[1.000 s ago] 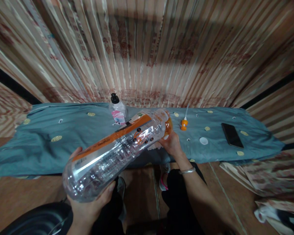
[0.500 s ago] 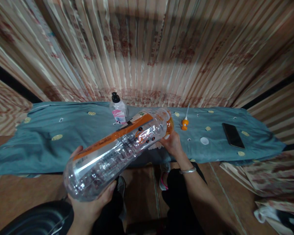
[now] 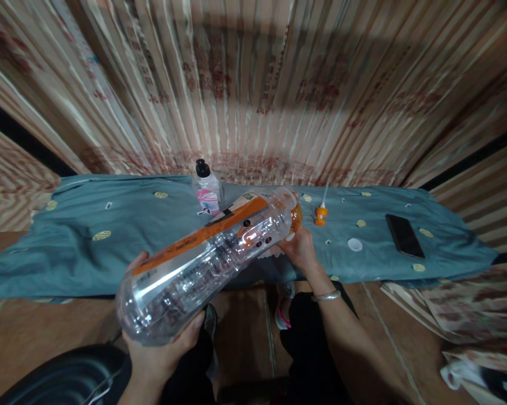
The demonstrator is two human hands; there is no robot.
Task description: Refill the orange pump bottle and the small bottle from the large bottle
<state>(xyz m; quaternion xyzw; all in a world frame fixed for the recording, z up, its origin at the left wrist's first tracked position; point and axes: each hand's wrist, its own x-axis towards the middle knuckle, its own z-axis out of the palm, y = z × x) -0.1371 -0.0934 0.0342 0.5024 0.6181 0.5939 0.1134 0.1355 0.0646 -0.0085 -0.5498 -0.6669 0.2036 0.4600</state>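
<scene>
Currently a large clear plastic bottle [image 3: 211,256] with an orange label lies tilted in the air over the near edge of a blue cloth [image 3: 110,247]. At the bottle's base, the left hand [image 3: 161,351] cups it with fingers curled around; at its neck, the right hand [image 3: 299,250] grips from beneath. Beyond the bottle stands a small black-capped bottle [image 3: 206,188]; right of its neck lie an orange nozzle [image 3: 320,214], a white cap [image 3: 354,244] and, well apart, a black phone [image 3: 404,235]. Left of the bottle the cloth lies bare.
</scene>
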